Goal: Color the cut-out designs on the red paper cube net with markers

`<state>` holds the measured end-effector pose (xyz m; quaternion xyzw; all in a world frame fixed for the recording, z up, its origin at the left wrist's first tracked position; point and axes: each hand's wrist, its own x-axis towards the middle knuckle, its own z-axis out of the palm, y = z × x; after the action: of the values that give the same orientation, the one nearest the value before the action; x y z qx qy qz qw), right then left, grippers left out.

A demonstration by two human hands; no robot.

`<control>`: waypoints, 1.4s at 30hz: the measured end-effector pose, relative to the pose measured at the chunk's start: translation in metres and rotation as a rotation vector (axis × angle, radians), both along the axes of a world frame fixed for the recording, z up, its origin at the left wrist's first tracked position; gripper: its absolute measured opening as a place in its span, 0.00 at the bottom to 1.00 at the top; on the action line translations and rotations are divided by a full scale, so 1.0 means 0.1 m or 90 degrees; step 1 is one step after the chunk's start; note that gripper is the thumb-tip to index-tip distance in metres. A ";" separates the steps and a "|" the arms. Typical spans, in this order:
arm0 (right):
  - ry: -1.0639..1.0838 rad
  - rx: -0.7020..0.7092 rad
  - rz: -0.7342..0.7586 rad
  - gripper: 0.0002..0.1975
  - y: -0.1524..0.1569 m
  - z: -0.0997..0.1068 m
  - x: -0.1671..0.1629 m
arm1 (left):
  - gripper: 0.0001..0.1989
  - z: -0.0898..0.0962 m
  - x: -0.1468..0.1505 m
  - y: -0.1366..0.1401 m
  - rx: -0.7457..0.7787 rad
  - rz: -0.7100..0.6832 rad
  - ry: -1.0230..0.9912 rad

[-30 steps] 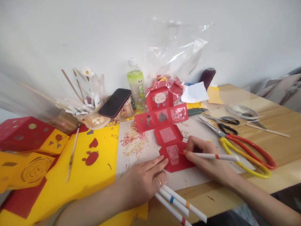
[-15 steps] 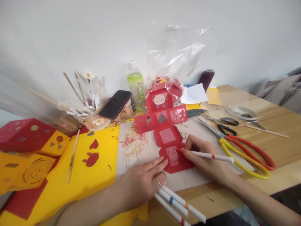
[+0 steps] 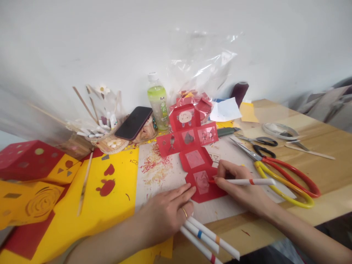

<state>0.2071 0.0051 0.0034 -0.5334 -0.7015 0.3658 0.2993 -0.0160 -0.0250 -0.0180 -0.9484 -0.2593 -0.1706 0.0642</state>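
Note:
An unfolded red paper box [image 3: 211, 192] with film-covered windows lies before me, its far panels bearing drawn figures. My right hand [image 3: 240, 187] pinches a white marker [image 3: 253, 182] with a red band, its red tip at the nearest window [image 3: 202, 181]. My left hand [image 3: 170, 209] lies with its fingertips on that panel's left edge. Under its palm are several white markers [image 3: 205, 240] with blue, orange and red bands, clasped and sticking out toward me.
Large scissors [image 3: 286, 179] with yellow and red handles lie at right, beside black-handled scissors [image 3: 265, 141] and a tape roll [image 3: 280, 131]. A drink bottle [image 3: 158, 102], phone [image 3: 134, 123] and marker basket [image 3: 101, 137] stand behind. Yellow paper [image 3: 110, 209] and a red box [image 3: 30, 157] are at left.
The marker tip in my right hand has shifted slightly right at the nearest window, and the marker lies a little flatter. More red line shows there. My left hand stays in place.

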 end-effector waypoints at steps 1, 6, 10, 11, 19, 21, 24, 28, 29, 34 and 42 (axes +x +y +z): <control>0.001 0.000 0.008 0.10 0.00 0.00 0.00 | 0.13 0.00 0.00 0.00 -0.007 0.003 0.001; 0.017 0.009 -0.012 0.10 0.02 -0.01 0.00 | 0.13 -0.02 -0.01 -0.01 -0.041 0.000 0.000; 0.022 0.035 -0.040 0.10 0.02 -0.01 -0.01 | 0.14 -0.01 0.00 -0.01 -0.049 0.002 0.013; 0.018 0.036 -0.038 0.10 0.02 0.00 -0.02 | 0.14 0.00 0.00 -0.01 -0.045 0.002 0.015; -0.020 0.054 -0.038 0.11 0.04 -0.02 -0.05 | 0.13 -0.01 0.00 -0.01 -0.026 -0.007 -0.001; -0.024 0.051 -0.033 0.11 0.04 -0.03 -0.05 | 0.13 -0.02 0.00 -0.01 -0.023 -0.008 -0.006; -0.020 0.047 -0.025 0.11 0.03 -0.04 -0.04 | 0.12 -0.01 0.00 0.00 -0.016 -0.007 -0.005; 0.009 0.024 0.019 0.11 0.02 -0.04 -0.03 | 0.12 0.00 0.00 0.00 -0.002 -0.008 -0.001; 0.016 0.021 0.019 0.11 0.02 -0.04 -0.03 | 0.12 0.00 0.00 0.00 0.003 -0.009 -0.001; 0.115 0.021 -0.045 0.12 0.04 -0.01 0.01 | 0.12 -0.01 0.00 0.00 0.015 -0.013 -0.016; 0.280 0.053 -0.184 0.15 0.02 0.04 0.09 | 0.12 0.09 -0.07 0.00 -0.340 0.166 -0.430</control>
<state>0.2157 0.0074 0.0073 -0.5226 -0.5507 0.3971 0.5157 -0.0234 -0.0250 -0.0094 -0.7824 -0.4176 -0.3886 -0.2500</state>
